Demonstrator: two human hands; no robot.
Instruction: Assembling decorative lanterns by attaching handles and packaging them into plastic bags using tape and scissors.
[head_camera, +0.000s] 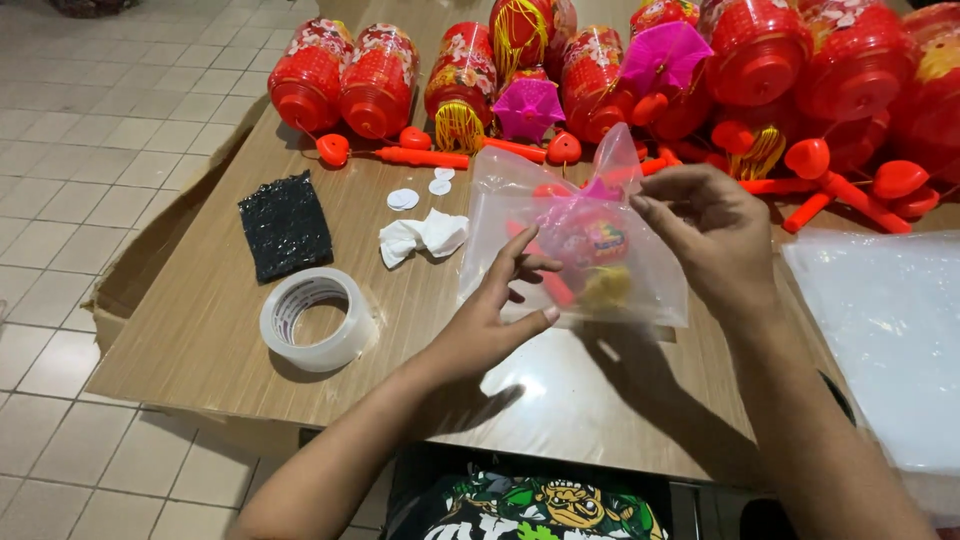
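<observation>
A clear plastic bag (520, 205) is held up over the wooden table (200, 340), with a folded red and pink toy lantern (590, 240) and its yellow tassel inside. My left hand (495, 320) pinches the bag's lower edge from below. At the bag's top right, my right hand (705, 235) grips the gathered plastic.
A roll of clear tape (318, 318) lies at the left, a black rough pad (285, 225) behind it, and a crumpled white tissue (420, 237) beside that. Several red lanterns (380, 80) with red handles crowd the far edge. A stack of clear bags (890, 330) lies at the right.
</observation>
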